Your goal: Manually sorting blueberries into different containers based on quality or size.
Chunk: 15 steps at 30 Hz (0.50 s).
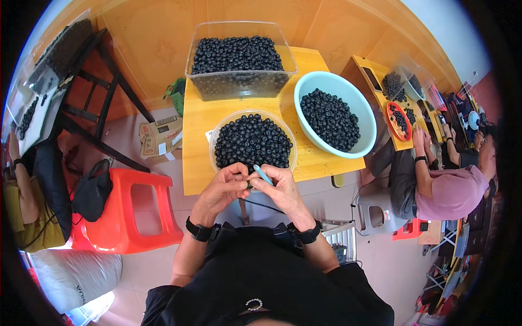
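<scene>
Close together at the near rim of a round clear tub (294, 154), my two hands work over black round beads (253, 140). My left hand (222, 190) is closed, pinching a single dark bead (249, 185) between thumb and fingertips. In my right hand (283, 190) is a slim tool with a light blue handle (263, 174), its tip hidden by my fingers at the bead. Behind the tub stands a clear rectangular bin (239, 86) heaped with the same beads. A pale blue basin (366, 127), partly filled with beads, sits to the right.
The tub, bin and basin share a yellow wooden table (198, 141). A red plastic stool (125, 217) is at left, beside a person at a dark table (87, 122). At right, a person in a pink top (454, 190) sits at another table with a red tray (392, 130).
</scene>
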Each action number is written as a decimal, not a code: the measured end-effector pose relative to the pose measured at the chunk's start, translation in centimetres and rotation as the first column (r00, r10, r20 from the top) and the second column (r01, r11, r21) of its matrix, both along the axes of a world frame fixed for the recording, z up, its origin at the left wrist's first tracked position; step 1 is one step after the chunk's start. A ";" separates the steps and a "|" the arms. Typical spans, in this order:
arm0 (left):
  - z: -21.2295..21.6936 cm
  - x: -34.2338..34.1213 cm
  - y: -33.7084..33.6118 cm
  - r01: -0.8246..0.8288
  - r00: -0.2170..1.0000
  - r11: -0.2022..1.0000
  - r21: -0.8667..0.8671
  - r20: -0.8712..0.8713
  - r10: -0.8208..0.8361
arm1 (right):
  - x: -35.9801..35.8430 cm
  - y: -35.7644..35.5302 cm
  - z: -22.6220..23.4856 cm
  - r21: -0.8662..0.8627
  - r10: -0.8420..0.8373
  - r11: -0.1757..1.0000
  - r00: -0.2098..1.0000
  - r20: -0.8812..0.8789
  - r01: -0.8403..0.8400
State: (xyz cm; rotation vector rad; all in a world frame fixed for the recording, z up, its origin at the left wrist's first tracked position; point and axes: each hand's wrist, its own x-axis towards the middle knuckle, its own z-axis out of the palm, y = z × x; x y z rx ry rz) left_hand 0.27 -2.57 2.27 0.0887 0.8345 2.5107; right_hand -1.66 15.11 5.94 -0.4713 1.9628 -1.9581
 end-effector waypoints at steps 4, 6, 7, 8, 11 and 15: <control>-0.2 0.0 0.5 -0.022 1.000 1.000 0.019 -0.009 0.023 | 0.4 0.1 0.6 0.021 -0.004 1.000 0.996 -0.088 0.006; 0.3 0.0 0.8 -0.044 0.999 0.996 -0.077 0.005 0.044 | 0.0 0.9 -0.3 0.064 -0.019 0.998 0.996 -0.087 0.025; 0.7 0.0 0.8 -0.059 0.998 0.984 -0.169 0.014 0.062 | -0.3 1.4 -0.5 0.110 -0.038 0.993 0.995 -0.091 0.048; 1.3 -0.1 0.7 -0.116 0.992 0.945 -0.305 0.013 0.126 | -0.8 2.0 0.0 0.166 -0.113 0.977 0.987 -0.110 0.131; 0.8 -0.8 -0.6 -0.300 0.949 0.775 -0.557 -0.092 0.301 | -4.5 6.1 0.3 0.211 -0.349 0.882 0.886 -0.306 0.421; -0.8 -1.1 -2.5 -0.416 0.904 0.628 -0.658 -0.221 0.367 | -8.5 10.7 2.0 0.066 -0.610 0.678 0.611 -0.505 0.732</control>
